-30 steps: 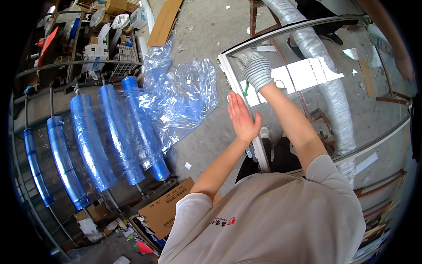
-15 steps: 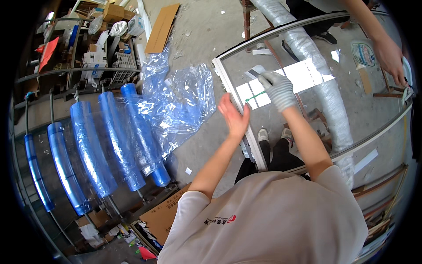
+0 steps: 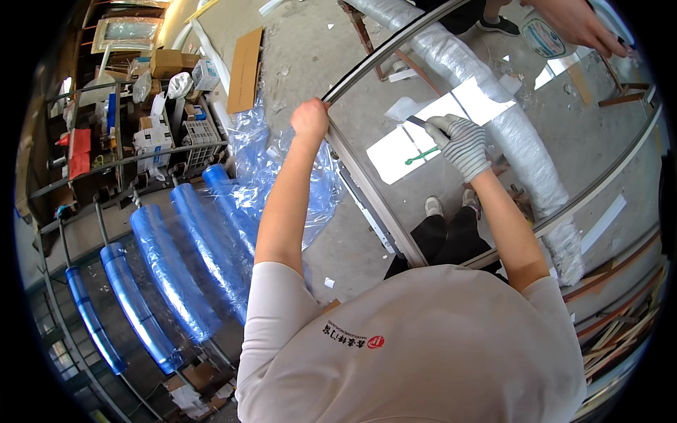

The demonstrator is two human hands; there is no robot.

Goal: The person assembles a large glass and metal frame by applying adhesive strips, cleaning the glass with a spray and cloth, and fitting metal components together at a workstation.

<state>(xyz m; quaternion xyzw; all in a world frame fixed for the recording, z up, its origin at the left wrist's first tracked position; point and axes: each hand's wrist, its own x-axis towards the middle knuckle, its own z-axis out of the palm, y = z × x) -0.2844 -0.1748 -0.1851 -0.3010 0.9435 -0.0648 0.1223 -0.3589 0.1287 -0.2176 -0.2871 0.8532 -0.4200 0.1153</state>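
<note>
Framed glass panel [image 3: 374, 189] lies across the person's front, its left corner now farther out in view than half a second ago. The bare left hand [image 3: 310, 118] has moved from the panel's left rail up to that corner; the gloved right hand [image 3: 462, 146] has stayed above the glass.

The grey concrete floor [image 3: 296, 60] shows around the panel and through it, with a long silver-wrapped roll [image 3: 520, 144] running beneath. To the left stands a rack of blue film rolls [image 3: 173, 268], crumpled clear film [image 3: 321, 190] beside it and a brown cardboard strip [image 3: 245, 70] beyond. A co-worker's hand [image 3: 578, 28] is near the panel's far right side.

The left hand is closed around the frame corner. The right hand's fingers are bent together, clamped on a small dark flat tool [image 3: 417, 122].
</note>
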